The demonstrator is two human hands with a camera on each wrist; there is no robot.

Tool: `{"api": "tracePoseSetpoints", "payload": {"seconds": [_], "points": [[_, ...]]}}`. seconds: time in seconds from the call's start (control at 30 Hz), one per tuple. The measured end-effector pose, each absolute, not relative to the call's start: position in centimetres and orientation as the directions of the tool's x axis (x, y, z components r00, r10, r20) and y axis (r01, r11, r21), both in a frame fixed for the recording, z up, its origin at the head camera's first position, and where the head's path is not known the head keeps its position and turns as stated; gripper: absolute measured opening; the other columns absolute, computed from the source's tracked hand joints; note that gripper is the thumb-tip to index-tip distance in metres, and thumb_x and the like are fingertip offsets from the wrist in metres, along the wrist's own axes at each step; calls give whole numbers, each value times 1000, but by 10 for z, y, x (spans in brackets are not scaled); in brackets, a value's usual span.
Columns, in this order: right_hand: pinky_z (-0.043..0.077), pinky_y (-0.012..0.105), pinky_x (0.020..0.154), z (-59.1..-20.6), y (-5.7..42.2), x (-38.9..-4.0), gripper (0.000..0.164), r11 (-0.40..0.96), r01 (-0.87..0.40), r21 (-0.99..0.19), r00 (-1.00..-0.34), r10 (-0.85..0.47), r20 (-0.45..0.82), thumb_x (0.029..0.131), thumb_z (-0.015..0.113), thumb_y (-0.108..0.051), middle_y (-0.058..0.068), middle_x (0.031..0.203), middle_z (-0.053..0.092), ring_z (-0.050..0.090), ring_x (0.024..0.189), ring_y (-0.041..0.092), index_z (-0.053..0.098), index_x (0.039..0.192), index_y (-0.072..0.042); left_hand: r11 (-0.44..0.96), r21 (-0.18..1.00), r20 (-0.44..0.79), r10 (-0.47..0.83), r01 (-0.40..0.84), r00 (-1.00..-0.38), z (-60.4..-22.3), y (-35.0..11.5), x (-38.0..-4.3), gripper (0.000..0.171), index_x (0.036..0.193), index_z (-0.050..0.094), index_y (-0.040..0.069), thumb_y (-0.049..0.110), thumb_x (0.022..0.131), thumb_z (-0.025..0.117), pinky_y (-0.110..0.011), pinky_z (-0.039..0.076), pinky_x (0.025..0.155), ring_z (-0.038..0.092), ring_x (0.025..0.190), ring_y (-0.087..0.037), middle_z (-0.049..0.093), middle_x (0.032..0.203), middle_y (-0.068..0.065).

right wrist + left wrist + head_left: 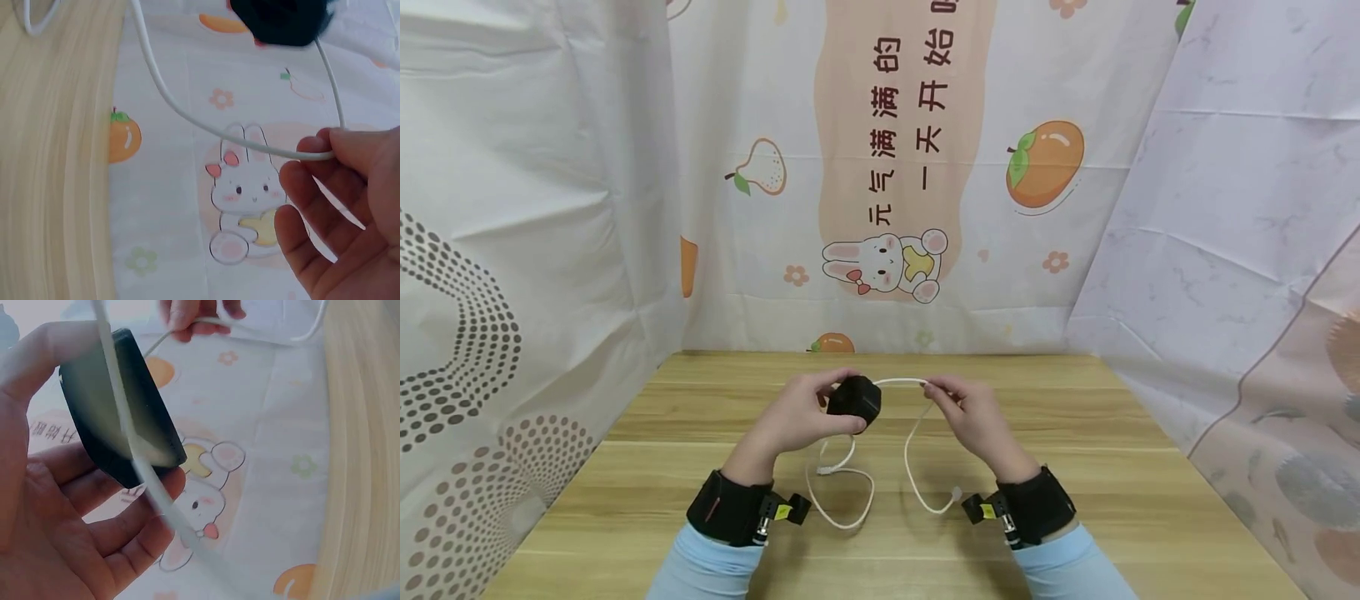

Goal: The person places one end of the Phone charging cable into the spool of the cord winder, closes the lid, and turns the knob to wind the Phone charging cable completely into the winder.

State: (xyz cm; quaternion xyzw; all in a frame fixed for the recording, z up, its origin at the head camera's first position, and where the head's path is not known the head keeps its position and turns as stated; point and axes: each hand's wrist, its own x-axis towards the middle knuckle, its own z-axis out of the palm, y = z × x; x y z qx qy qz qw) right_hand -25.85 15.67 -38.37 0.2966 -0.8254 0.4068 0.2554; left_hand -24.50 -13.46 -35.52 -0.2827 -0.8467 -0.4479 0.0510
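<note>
My left hand (pixel 805 412) grips a black block with angled faces (pixel 855 402), thumb on one side and fingers on the other. A white cable (pixel 898 381) runs from behind the block to my right hand (pixel 973 417), which pinches it between thumb and fingertips. From that pinch the cable drops in a curve to a pale plug end (pixel 956 493) near my right wrist. Below the block hangs another loop of white cable (pixel 850 525), with a thicker white piece (pixel 829 471) on it. In the left wrist view, cable crosses in front of the black block (pixel 119 406).
Under both hands is a wood-grain table (pixel 1037 550). A printed curtain (pixel 737 250) stands along its far edge, with more curtains at the left (pixel 550 208) and right (pixel 1225 208). Black straps with small cameras circle both wrists.
</note>
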Motion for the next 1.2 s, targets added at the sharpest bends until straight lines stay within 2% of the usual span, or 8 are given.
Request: {"api": "tracePoseSetpoints", "payload": {"seconds": [0.1,0.2,0.5,0.77,1.2], "points": [[52,28,62,-383,162,-260,11,490,-667,-561,-719,-229,656,96,69,-3,3,90,75,67,75,19,78,102,-5,424,764,340,376,486,-862,-355,-141,-245,56,132,67,20,27,80,87,-37,51,63,61,78,-24,69,98,-2],[53,27,62,-382,163,-261,10,507,-653,-563,-730,-224,645,97,70,-7,1,90,75,68,75,19,78,103,-7,417,783,335,343,461,-878,-353,-143,-245,56,133,67,20,26,81,87,-38,51,62,63,77,-24,70,96,-4],[55,28,65,-382,159,-260,12,504,-658,-560,-729,-238,642,97,71,-10,0,92,75,66,76,11,78,106,-8,403,807,317,323,433,-892,-351,-139,-243,58,134,65,16,29,82,86,-39,55,66,69,83,-25,70,106,-7],[56,30,70,-383,159,-259,18,512,-658,-552,-730,-255,634,98,70,-13,1,101,76,68,82,12,77,113,-8,404,814,322,282,417,-904,-353,-139,-244,64,140,59,8,30,85,84,-36,57,71,69,88,-22,67,118,-13],[58,32,70,-383,158,-259,16,508,-668,-544,-725,-281,628,97,72,-18,-2,98,74,68,82,9,77,112,-11,431,809,326,238,401,-915,-353,-143,-247,65,140,59,12,33,84,84,-39,56,73,69,95,-24,66,123,-13]]}}
